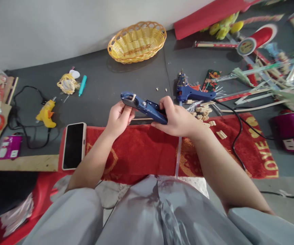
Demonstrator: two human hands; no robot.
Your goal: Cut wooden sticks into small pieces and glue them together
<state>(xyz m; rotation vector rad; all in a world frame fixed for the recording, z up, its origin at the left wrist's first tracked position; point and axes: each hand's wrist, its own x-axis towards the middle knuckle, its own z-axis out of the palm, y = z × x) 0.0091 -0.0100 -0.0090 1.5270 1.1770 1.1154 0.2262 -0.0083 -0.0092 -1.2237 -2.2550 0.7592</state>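
Right hand [176, 115] wrapped around the handles of a blue hand cutter [149, 109], its head turned toward the left hand [118, 119], which is closed in a pinch beneath that head, apparently on a pale stick [133, 97] set between the jaws. For a clean cut, the stick is best kept square to the blade, fingertips clear of the edge, squeeze steady. Below the hands, a red towel [141, 149] covers part of a dark grey tabletop [90, 110]. Right of the right hand lie short wooden pieces [204, 109] and a blue glue gun [196, 93]; left of the left hand, a smartphone [73, 146] and, farther out, a yellow glue gun [45, 115]. Beyond both hands, a wicker basket [138, 39] stands near a pale wall [60, 27].
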